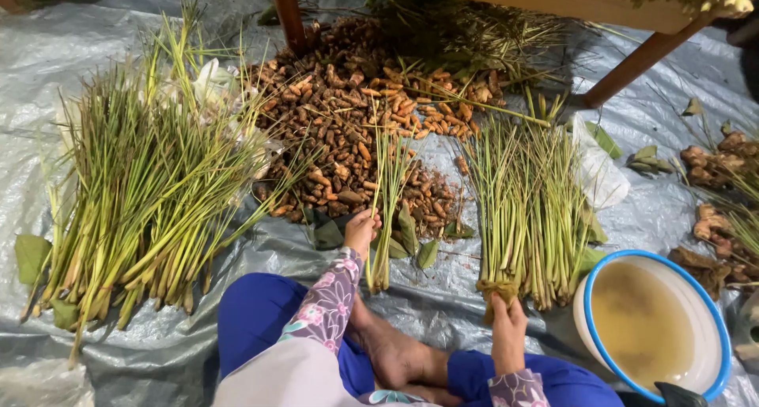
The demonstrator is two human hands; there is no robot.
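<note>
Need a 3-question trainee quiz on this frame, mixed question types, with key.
1. True or false: the left hand grips a small bunch of green stalks.
2. What does the right hand touch? A) the basin B) the cut end of a stalk bundle C) a leaf
3. Fill in: the white basin with the blue rim holds cloudy ____.

Key: 1 true. 2 B, it pinches the base of the stalk bundle, apart from the basin. 3 liquid; the basin stands on the grey plastic sheet, right of the bundle. The pile of brown roots lies beyond both hands.
</note>
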